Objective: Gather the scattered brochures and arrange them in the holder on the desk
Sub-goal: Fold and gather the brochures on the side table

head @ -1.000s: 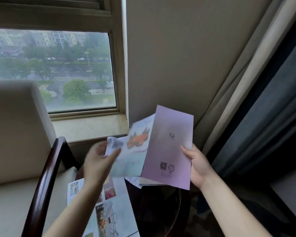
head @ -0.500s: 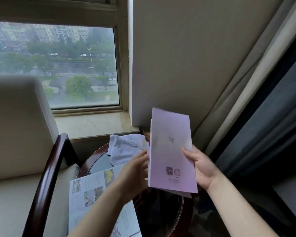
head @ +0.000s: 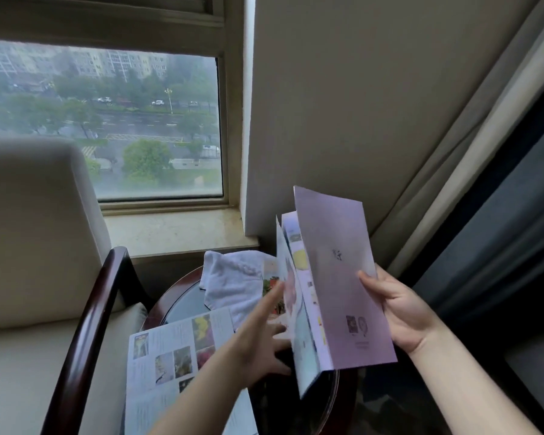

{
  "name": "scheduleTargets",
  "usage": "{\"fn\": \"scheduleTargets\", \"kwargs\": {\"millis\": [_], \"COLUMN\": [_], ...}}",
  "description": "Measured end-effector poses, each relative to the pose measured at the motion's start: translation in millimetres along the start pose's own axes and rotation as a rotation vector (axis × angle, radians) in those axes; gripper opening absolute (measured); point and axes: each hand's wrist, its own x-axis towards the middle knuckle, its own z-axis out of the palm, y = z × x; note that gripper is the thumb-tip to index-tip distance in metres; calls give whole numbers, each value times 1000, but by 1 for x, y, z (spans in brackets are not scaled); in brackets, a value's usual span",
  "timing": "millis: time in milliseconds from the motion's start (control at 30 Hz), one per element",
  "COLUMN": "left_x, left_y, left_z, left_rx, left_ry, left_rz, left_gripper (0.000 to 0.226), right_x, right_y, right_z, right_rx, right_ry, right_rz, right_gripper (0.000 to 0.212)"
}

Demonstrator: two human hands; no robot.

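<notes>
Lilac matte paper fronts the bundle: a tall lilac paper brochure (head: 339,277) stands nearly upright above the round dark glass-topped table (head: 182,301). Several thin colour-printed leaflets (head: 299,324) fan out behind its left edge. The right hand (head: 402,315) pinches this bundle at its right edge, with the thumb laid across the cover; the fingers behind are hidden. The left hand (head: 258,343) grasps nothing. Its fingers are straight and spread, their tips against the loose left edges of the fanned leaflets.

One large unfolded white brochure with photo panels (head: 170,350) lies flat on the table, just beside a crumpled white towel (head: 233,281). Its near-left part reaches past the rim toward the cream upholstered armchair (head: 35,230). The holder is not in view.

These sheets look light, thin and floppy, and probably smooth enough to slide over one another. A pinch at one edge lets the far side splay. A steadier hold would likely be mid-edge on both sides, with the bottom tapped square on the table. The unfolded brochure would probably sag if lifted by a corner, so it is better refolded along its creases and taken at the fold.
</notes>
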Motion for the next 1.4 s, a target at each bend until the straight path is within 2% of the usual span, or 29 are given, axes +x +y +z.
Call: {"fn": "scheduleTargets", "kwargs": {"millis": [67,133,200,367,433,533,667,733,800,933,1067,1167,1200,1267,1300,1400], "left_x": [0,-1,-1,-1,-3,-12,-31,-43,-53,-59,-54,-50,-50,-53,-56,-63], "left_y": [0,5,13,19,20,32,63,79,90,98,91,86,85,86,87,90], "left_z": [6,14,17,10,3,-16,-49,-61,-64,-45,-13,1,4,8,10,11], "left_rx": [-124,-102,-159,-140,-83,113,398,458,425,320,349,330,306,261,239,186], "left_ry": [-173,-196,-177,-47,24,202,381,402,355,234,230,237,226,191,172,84], "left_rz": [54,115,128,91,107,145,155,169,177,163,211,246,245,240,241,224], "left_gripper": [77,80,74,61,40,14,17,16,13,15,20,27,26,22,21,26], "right_x": [1,2,3,3,5,6,4,4,6,16,28,37,40,45,45,42], "right_y": [-1,2,7,10,8,3,-10,-12,-7,15,43,59,61,64,66,79], "right_z": [2,5,8,7,2,-7,-24,-24,-16,12,37,44,48,46,44,49], "right_rx": [-44,-96,-138,20,37,-109,-302,-444,-578,-696,-731,-614,-492,-107,67,231], "right_ry": [1,-4,-2,-14,-5,107,317,394,443,449,377,315,319,279,247,123], "right_rz": [18,48,79,72,81,98,106,104,102,40,-51,-117,-84,-7,14,48], "right_gripper": [43,44,49,46,44,40,34,32,31,29,38,40,42,68,73,59]}}
